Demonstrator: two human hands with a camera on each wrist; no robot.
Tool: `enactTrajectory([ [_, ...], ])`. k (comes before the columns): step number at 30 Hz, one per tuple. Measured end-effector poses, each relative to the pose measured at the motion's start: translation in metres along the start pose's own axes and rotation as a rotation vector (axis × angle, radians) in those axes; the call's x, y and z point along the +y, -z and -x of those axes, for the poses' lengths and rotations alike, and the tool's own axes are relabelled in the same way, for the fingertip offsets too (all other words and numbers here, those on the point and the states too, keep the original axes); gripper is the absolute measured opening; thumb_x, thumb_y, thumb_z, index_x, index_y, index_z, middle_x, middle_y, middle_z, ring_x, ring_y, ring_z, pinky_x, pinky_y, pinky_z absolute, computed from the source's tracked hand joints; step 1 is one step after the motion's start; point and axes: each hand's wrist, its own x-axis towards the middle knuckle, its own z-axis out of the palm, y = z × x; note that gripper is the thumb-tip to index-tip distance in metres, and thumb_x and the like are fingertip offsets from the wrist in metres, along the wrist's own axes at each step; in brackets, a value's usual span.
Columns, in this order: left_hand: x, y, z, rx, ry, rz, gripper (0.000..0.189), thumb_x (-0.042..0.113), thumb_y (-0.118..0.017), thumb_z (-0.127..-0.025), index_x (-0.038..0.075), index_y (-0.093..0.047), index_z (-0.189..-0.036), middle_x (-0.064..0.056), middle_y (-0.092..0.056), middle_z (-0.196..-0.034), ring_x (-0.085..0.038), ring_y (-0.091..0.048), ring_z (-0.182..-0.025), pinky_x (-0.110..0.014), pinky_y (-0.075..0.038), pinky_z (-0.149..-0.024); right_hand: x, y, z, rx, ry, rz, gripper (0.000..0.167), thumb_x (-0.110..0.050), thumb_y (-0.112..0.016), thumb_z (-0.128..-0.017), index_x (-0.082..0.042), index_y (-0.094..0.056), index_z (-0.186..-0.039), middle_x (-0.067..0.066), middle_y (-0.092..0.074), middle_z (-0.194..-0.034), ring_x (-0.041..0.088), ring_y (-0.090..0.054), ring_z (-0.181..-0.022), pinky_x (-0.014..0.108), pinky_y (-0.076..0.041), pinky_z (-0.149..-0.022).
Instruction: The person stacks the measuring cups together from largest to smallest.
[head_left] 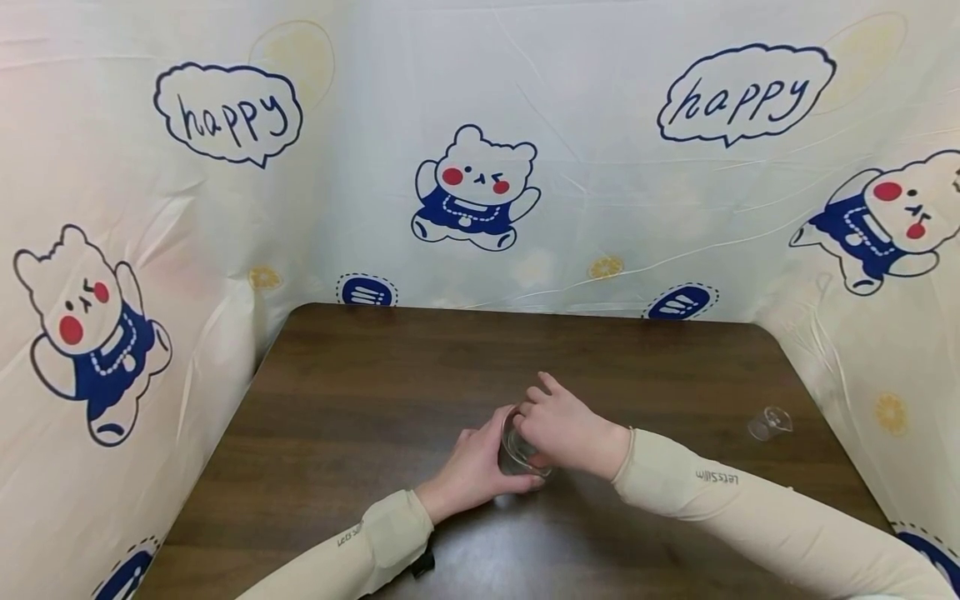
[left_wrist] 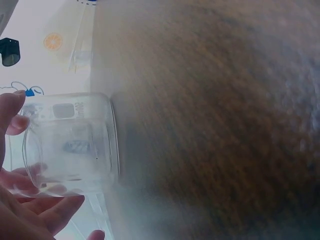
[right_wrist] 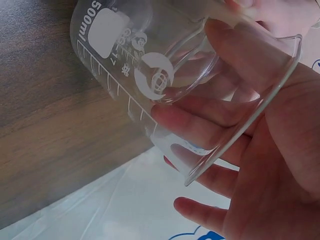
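Note:
A clear 500 ml glass beaker [head_left: 516,457] stands on the table near the middle, with white print and graduation lines in the right wrist view. My left hand [head_left: 480,460] grips it from the left, thumb on the near side and fingers on the far side. Inside it sits a smaller glass beaker [left_wrist: 75,155], whose rim shows through the outer wall. From above, my right hand [head_left: 566,427] reaches into the large beaker's mouth; its thumb and fingers [right_wrist: 192,122] pinch the inner beaker's rim. The little finger points up, outside the large rim.
A small clear beaker [head_left: 769,424] is on the right part of the dark wooden table [head_left: 360,375]. White printed cloth [head_left: 600,208] with bears and "happy" bubbles hangs around the back and sides. A small black object [head_left: 423,563] shows under the left sleeve.

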Motion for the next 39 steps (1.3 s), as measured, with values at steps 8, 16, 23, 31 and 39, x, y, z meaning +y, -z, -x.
enactTrajectory([
  [8,-0.001,-0.001,0.001,0.007,-0.006,-0.008,0.098,0.053,-0.087,-0.08,0.015,-0.037,-0.155,0.001,-0.064,-0.138,-0.012,-0.063,-0.113,-0.05,-0.04,-0.095,0.0,-0.001,0.0,0.006,0.003,-0.007,0.05,-0.057,-0.087,-0.077,-0.018,-0.078,-0.106,-0.003,-0.077,-0.1,0.02,-0.064,-0.099,0.053,-0.045,-0.108],
  [16,-0.001,-0.002,0.002,0.0,0.002,-0.014,0.098,0.054,-0.086,-0.08,0.015,-0.036,-0.155,0.0,-0.063,-0.141,-0.012,-0.063,-0.114,-0.051,-0.04,-0.097,0.007,-0.002,0.002,0.061,0.044,-0.027,0.041,-0.048,-0.09,-0.076,-0.019,-0.078,-0.102,-0.006,-0.077,-0.099,0.021,-0.064,-0.102,0.055,-0.043,-0.11],
  [23,0.0,-0.002,0.002,0.013,-0.01,-0.021,0.097,0.054,-0.086,-0.08,0.012,-0.038,-0.153,-0.002,-0.064,-0.141,-0.014,-0.064,-0.114,-0.052,-0.041,-0.096,0.016,0.012,0.008,0.133,0.076,-0.081,0.034,-0.039,-0.091,-0.078,-0.018,-0.077,-0.1,-0.006,-0.076,-0.098,0.022,-0.065,-0.111,0.053,-0.044,-0.109],
  [31,0.0,-0.001,0.001,-0.003,0.012,-0.021,0.096,0.055,-0.086,-0.08,0.013,-0.038,-0.153,-0.002,-0.063,-0.143,-0.014,-0.063,-0.116,-0.052,-0.04,-0.098,0.023,0.021,0.018,0.184,0.098,-0.105,0.032,-0.034,-0.09,-0.08,-0.017,-0.076,-0.104,-0.005,-0.075,-0.096,0.02,-0.065,-0.102,0.041,-0.049,-0.099],
  [39,0.001,-0.001,0.001,0.01,0.008,-0.035,0.097,0.053,-0.087,-0.079,0.012,-0.039,-0.153,-0.005,-0.064,-0.141,-0.016,-0.064,-0.114,-0.05,-0.041,-0.096,0.033,0.026,0.03,0.171,0.063,-0.147,0.025,-0.033,-0.088,-0.084,-0.017,-0.074,-0.098,-0.005,-0.072,-0.091,0.018,-0.062,-0.089,0.037,-0.051,-0.085],
])
